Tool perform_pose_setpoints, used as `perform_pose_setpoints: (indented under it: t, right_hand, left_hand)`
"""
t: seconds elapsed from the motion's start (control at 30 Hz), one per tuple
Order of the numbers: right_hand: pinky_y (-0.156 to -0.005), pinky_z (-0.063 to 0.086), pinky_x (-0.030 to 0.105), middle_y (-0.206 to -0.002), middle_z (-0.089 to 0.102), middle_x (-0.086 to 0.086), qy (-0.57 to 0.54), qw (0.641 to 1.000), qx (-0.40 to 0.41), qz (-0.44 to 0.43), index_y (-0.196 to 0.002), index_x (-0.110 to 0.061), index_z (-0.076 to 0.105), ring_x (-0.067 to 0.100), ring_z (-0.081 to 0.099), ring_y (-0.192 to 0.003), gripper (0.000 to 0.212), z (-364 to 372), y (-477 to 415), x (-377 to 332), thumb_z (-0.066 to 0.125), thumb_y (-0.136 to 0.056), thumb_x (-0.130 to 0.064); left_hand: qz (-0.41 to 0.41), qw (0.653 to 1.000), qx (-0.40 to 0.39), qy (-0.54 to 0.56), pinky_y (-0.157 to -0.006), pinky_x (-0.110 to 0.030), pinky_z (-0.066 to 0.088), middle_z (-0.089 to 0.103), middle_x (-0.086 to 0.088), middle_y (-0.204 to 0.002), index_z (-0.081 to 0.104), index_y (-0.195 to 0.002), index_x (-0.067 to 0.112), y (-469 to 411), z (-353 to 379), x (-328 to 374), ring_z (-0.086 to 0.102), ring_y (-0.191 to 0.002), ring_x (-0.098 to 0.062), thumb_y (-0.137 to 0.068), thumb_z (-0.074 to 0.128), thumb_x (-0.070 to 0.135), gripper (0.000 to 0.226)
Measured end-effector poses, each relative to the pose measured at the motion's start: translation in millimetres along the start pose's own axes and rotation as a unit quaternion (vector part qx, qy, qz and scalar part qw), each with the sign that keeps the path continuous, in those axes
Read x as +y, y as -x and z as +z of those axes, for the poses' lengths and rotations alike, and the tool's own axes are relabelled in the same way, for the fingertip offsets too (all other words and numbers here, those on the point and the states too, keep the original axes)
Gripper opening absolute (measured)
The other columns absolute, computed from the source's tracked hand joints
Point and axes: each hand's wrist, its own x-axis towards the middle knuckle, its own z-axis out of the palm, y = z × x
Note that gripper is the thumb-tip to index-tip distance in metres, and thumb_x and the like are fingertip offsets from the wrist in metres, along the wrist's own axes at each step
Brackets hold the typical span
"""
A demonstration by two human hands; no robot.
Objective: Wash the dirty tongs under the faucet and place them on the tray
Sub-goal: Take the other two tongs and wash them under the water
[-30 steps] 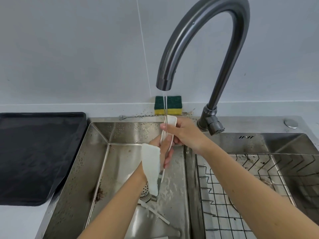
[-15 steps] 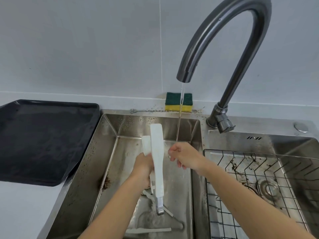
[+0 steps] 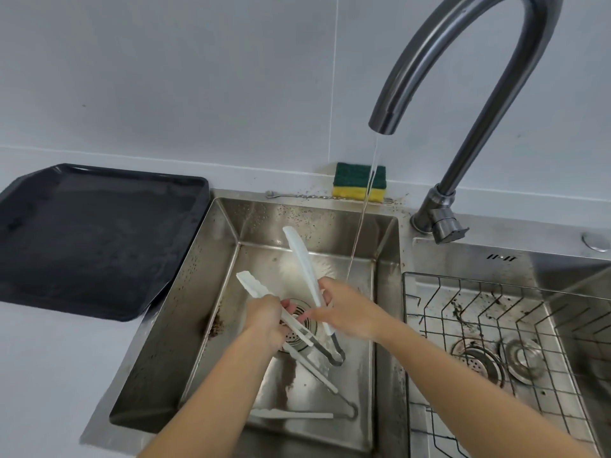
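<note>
two hands grip the tongs point(image 3: 302, 269) over the sink point(image 3: 385, 292): left hand point(image 3: 266, 320) on one white arm, right hand point(image 3: 345, 314) on the other. light, springy and wet, likely slippery; hold mid-arm, near the metal hinge, to reach the tray point(image 3: 96, 236).

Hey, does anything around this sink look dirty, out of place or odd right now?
Yes. Brown grime is caked on the left wall of the sink, with dark specks along the rim near the sponge. A second pair of tongs lies on the sink floor, and the water stream misses the held tongs.
</note>
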Motion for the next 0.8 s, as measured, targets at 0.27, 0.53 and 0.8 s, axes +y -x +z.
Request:
perform_pose_setpoints:
  t: [0.27,0.53,0.8]
  right_hand:
    - [-0.054,0.041,0.03,-0.094,0.056,0.013,0.118,0.99,-0.051,0.052,-0.099,-0.01,0.04,0.017,0.049,-0.059,0.009,12,-6,13,0.04,-0.095,-0.018]
    - [-0.054,0.043,0.029,-0.107,0.057,0.018,0.149,0.979,-0.108,0.088,-0.097,-0.012,0.034,0.021,0.055,-0.053,0.008,23,-19,30,0.036,-0.097,-0.019]
    - [-0.053,0.049,0.03,-0.092,0.052,0.016,0.148,0.961,-0.19,0.135,-0.113,-0.004,0.036,0.021,0.053,-0.049,0.02,43,-33,47,0.034,-0.093,-0.004]
  left_hand:
    - [0.046,0.991,0.074,-0.105,-0.076,-0.033,0.039,0.05,-0.014,-0.118,0.039,-0.124,0.007,0,-27,-4,0.05,-0.093,-0.026,-0.084,0.063,0.008,0.047]
    - [0.355,0.722,0.081,-0.588,-0.11,-0.039,0.017,0.039,0.0,-0.142,0.039,-0.137,0.025,-12,-54,-26,0.027,-0.134,-0.02,-0.086,0.057,0.047,0.058]
    - [0.306,0.434,-0.27,-0.803,-0.1,-0.035,0.033,0.06,-0.001,-0.124,0.054,-0.124,0.027,-30,-63,-52,0.052,-0.118,-0.022,-0.088,0.055,0.03,0.036]
